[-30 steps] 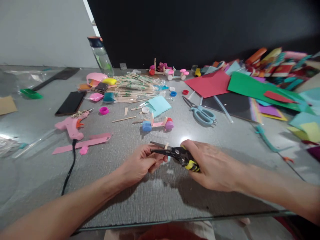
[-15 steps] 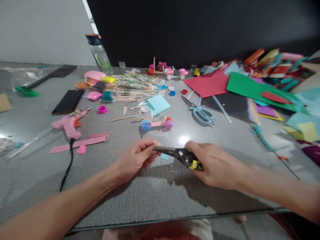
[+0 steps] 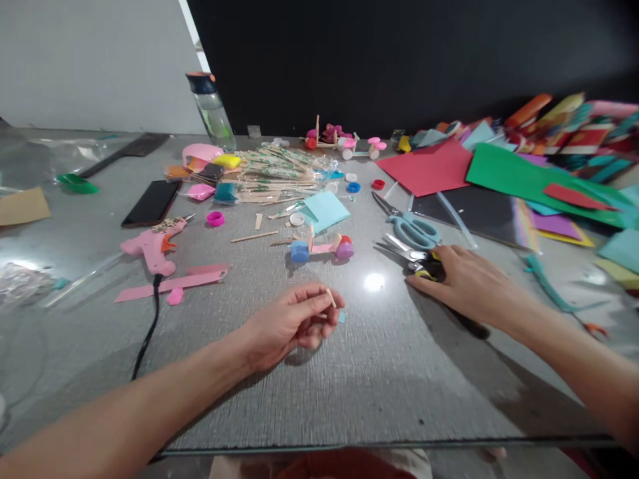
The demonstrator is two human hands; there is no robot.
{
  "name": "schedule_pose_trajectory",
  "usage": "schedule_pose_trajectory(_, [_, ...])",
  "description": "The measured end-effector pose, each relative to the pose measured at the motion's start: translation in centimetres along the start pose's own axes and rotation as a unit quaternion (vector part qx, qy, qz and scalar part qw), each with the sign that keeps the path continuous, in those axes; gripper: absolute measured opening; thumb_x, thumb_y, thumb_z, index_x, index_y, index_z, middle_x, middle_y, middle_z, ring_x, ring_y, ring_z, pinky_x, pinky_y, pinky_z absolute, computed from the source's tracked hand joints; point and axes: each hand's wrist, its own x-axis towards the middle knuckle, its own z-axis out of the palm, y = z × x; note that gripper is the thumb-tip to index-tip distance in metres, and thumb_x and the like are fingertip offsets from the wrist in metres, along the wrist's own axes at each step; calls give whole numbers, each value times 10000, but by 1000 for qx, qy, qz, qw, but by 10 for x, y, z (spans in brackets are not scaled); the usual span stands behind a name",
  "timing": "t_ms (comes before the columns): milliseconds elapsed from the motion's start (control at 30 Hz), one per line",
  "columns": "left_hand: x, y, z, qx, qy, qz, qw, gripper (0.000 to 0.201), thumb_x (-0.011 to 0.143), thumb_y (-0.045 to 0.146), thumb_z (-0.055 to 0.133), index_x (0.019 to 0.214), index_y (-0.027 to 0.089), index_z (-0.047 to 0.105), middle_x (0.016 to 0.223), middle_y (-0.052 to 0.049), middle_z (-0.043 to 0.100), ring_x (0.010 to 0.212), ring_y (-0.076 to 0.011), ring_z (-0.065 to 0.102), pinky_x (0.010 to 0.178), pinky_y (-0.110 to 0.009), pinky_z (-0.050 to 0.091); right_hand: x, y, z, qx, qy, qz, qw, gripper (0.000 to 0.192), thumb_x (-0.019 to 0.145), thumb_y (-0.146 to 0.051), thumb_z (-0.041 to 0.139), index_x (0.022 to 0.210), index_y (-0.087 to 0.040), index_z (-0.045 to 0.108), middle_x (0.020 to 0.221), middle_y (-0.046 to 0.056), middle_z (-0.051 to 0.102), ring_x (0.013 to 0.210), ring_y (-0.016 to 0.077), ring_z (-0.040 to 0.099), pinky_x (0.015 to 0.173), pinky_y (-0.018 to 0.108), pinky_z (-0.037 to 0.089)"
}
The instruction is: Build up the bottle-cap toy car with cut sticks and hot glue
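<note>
My left hand is closed in a pinch over the table, with a short piece of wooden stick between thumb and fingers. Just past its fingertips lies a small light-blue paper scrap. At the right, my right hand is closed round the snips, which have black and yellow handles. Their blades are apart and point left, near the blue-handled scissors. A little toy car with bottle-cap wheels stands beyond my left hand.
A pink glue gun with a black cord lies left, below a phone. Wooden sticks and a water bottle are at the back. Red and green sheets cover the back right.
My right hand has moved the snips right, away from my left hand, and their blades have opened. The stick piece now shows in my left hand, which has turned slightly.
</note>
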Motion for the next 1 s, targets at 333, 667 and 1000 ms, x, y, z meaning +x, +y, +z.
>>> schedule_pose_trajectory(333, [4,-2,2,-90,11,9,996,155,936,224,658,1003,97,717,1089,-147,740,981,-225,739,786,-292,598,-4,-83,-42,217,70,-208,951,197,1024,-285,528,1029,-145,667,1004,127,657,918,259,634,801,391,498])
schedule_pose_trajectory(667, [-1,-7,2,-159,2,20,987,222,877,55,589,1027,97,748,1064,-99,738,970,-149,677,993,-320,529,6,-131,-14,262,114,-317,904,251,1009,-140,508,846,-82,689,867,120,621,802,219,535,702,343,463])
schedule_pose_trajectory(1000, [1,-17,3,-50,-20,52,997,193,963,199,582,1103,148,705,1037,-78,752,1001,-183,701,969,-355,535,2,-128,-11,227,125,-350,900,240,1009,-137,504,882,-82,700,894,130,639,790,227,522,701,371,462])
